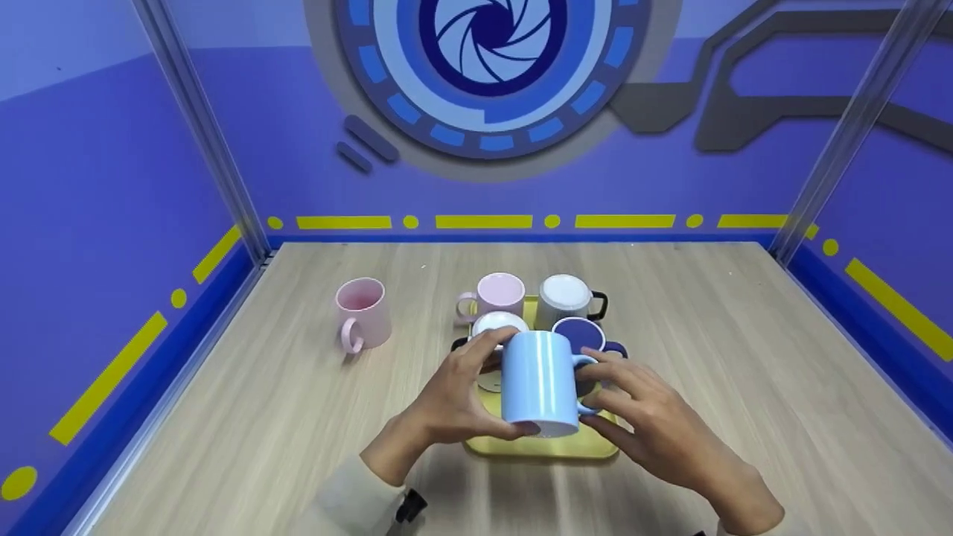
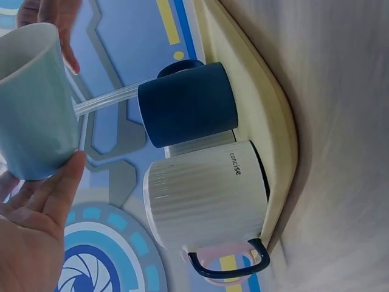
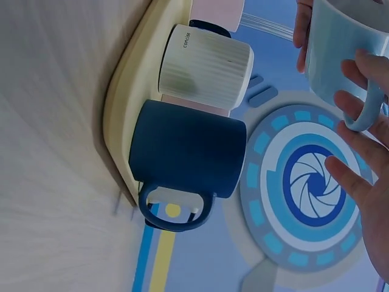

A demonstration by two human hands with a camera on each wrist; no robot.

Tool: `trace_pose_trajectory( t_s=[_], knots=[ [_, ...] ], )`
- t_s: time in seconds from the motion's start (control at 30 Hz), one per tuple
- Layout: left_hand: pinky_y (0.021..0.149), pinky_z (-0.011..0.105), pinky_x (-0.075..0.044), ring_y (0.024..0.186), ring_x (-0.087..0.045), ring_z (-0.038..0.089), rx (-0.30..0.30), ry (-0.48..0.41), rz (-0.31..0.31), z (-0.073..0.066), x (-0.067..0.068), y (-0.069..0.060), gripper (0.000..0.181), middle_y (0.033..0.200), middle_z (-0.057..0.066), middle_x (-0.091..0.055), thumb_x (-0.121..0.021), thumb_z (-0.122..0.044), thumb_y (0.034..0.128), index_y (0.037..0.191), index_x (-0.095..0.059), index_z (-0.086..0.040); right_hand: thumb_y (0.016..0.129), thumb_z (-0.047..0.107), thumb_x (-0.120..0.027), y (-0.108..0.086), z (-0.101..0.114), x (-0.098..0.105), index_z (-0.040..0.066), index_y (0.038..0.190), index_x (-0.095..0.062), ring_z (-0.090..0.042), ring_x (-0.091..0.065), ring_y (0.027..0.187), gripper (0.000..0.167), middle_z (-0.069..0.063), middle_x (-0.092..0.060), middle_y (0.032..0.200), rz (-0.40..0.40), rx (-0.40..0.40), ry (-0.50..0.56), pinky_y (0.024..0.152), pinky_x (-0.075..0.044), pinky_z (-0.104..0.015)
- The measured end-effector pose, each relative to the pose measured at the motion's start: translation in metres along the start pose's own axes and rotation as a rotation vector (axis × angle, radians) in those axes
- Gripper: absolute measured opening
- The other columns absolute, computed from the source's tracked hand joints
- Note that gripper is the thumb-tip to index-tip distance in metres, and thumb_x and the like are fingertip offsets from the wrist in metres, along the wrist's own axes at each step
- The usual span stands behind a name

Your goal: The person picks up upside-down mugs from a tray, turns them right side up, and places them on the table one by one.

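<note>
Light-blue mug (image 1: 540,378) hangs tilted between both hands, its mouth and pale interior showing in the wrist views. Left hand (image 1: 456,398) grips its body, fingers and thumb spread along the side; right hand (image 1: 648,417) has its fingers curled at the handle. Below and beyond the fingers, a yellow tray (image 1: 536,447) holds four mugs: a navy mug (image 1: 577,333), a nearer white mug (image 1: 500,321), a farther white mug (image 1: 564,292) and a pale-pink mug (image 1: 501,290). Off to the left of the left fingers, an upright pink mug (image 1: 372,321) stands on the desk (image 1: 298,432), pink inside.
</note>
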State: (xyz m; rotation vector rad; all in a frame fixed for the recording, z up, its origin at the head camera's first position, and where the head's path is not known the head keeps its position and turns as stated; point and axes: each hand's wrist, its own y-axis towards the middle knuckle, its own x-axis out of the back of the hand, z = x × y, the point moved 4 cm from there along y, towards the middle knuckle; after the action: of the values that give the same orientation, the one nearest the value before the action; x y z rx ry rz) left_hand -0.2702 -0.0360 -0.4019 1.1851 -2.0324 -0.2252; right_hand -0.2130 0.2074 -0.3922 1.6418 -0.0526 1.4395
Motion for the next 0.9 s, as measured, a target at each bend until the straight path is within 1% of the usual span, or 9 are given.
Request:
trace_pose_trajectory(
  t_s=[0.07, 0.17, 0.23, 0.27, 0.37, 0.43, 0.63, 0.8, 0.9],
  knots=[
    [0.104, 0.032, -0.055, 0.121, -0.063, 0.014, 0.038, -0.042, 0.008, 0.001, 0.0, 0.001, 0.099, 0.138, -0.003, -0.058, -0.095, -0.043, 0.0678, 0.149, -0.042, -0.027, 0.087, 0.017, -0.084, -0.001, -0.002, -0.002, 0.025, 0.103, -0.072, -0.026, -0.052, 0.144, 0.021, 0.012, -0.062, 0.136, 0.011, -0.013, 0.017, 0.107, -0.051, -0.054],
    [0.101, 0.032, -0.056, 0.117, -0.064, 0.014, 0.104, -0.091, 0.019, 0.002, -0.001, 0.002, 0.093, 0.137, -0.003, -0.059, -0.092, -0.044, 0.0707, 0.148, -0.043, -0.028, 0.091, 0.015, -0.08, -0.002, -0.003, -0.005, 0.026, 0.105, -0.07, -0.027, -0.051, 0.144, 0.02, 0.011, -0.062, 0.136, 0.0, -0.009, 0.039, 0.108, -0.051, -0.053],
    [0.099, 0.032, -0.057, 0.115, -0.065, 0.015, 0.149, -0.108, 0.025, 0.002, -0.001, 0.003, 0.089, 0.136, -0.002, -0.059, -0.089, -0.045, 0.0734, 0.148, -0.044, -0.027, 0.09, 0.011, -0.079, -0.002, -0.003, -0.006, 0.026, 0.106, -0.069, -0.03, -0.053, 0.142, 0.024, 0.009, -0.063, 0.134, -0.024, 0.004, 0.062, 0.112, -0.05, -0.045],
    [0.098, 0.033, -0.057, 0.114, -0.066, 0.016, 0.167, -0.114, 0.028, 0.002, -0.001, 0.003, 0.087, 0.136, -0.002, -0.06, -0.088, -0.047, 0.0748, 0.147, -0.045, -0.026, 0.09, 0.009, -0.079, -0.002, -0.003, -0.007, 0.026, 0.106, -0.069, -0.03, -0.054, 0.142, 0.026, 0.009, -0.063, 0.133, -0.037, 0.013, 0.068, 0.114, -0.048, -0.039],
    [0.095, 0.033, -0.058, 0.111, -0.067, 0.016, 0.216, -0.118, 0.031, 0.002, -0.002, 0.004, 0.082, 0.134, -0.001, -0.061, -0.083, -0.053, 0.078, 0.146, -0.047, -0.025, 0.088, 0.003, -0.078, -0.001, -0.003, -0.01, 0.024, 0.109, -0.068, -0.033, -0.056, 0.139, 0.032, 0.006, -0.064, 0.13, -0.069, 0.031, 0.125, 0.119, -0.037, -0.022],
    [0.094, 0.034, -0.058, 0.109, -0.068, 0.015, 0.242, -0.13, 0.037, 0.002, -0.003, 0.004, 0.079, 0.133, -0.001, -0.061, -0.08, -0.057, 0.0797, 0.144, -0.048, -0.024, 0.089, 0.0, -0.076, 0.0, -0.004, -0.011, 0.022, 0.112, -0.068, -0.035, -0.056, 0.138, 0.033, 0.005, -0.064, 0.128, -0.081, 0.037, 0.166, 0.12, -0.032, -0.018],
    [0.091, 0.034, -0.058, 0.106, -0.066, 0.014, 0.317, -0.212, 0.073, 0.002, -0.008, 0.003, 0.078, 0.127, 0.002, -0.062, -0.07, -0.067, 0.0846, 0.143, -0.05, -0.019, 0.089, -0.007, -0.071, 0.002, -0.005, -0.013, 0.015, 0.113, -0.068, -0.038, -0.063, 0.129, 0.032, 0.0, -0.065, 0.123, -0.143, 0.073, 0.294, 0.118, -0.04, -0.023],
    [0.094, 0.032, -0.057, 0.114, -0.064, 0.017, 0.372, -0.226, 0.109, 0.005, -0.012, 0.002, 0.087, 0.131, 0.007, -0.061, -0.058, -0.079, 0.0873, 0.145, -0.05, -0.013, 0.089, -0.009, -0.069, 0.002, -0.005, -0.012, 0.013, 0.11, -0.068, -0.022, -0.068, 0.116, 0.03, 0.0, -0.069, 0.118, -0.181, 0.072, 0.311, 0.11, -0.044, -0.017],
    [0.094, 0.032, -0.057, 0.116, -0.063, 0.019, 0.408, -0.238, 0.128, 0.006, -0.013, 0.001, 0.091, 0.132, 0.011, -0.06, -0.053, -0.081, 0.0889, 0.147, -0.049, -0.012, 0.088, -0.01, -0.069, 0.002, -0.006, -0.013, 0.013, 0.114, -0.069, -0.016, -0.067, 0.112, 0.034, 0.0, -0.071, 0.119, -0.181, 0.056, 0.306, 0.105, -0.045, -0.014]
  ],
)
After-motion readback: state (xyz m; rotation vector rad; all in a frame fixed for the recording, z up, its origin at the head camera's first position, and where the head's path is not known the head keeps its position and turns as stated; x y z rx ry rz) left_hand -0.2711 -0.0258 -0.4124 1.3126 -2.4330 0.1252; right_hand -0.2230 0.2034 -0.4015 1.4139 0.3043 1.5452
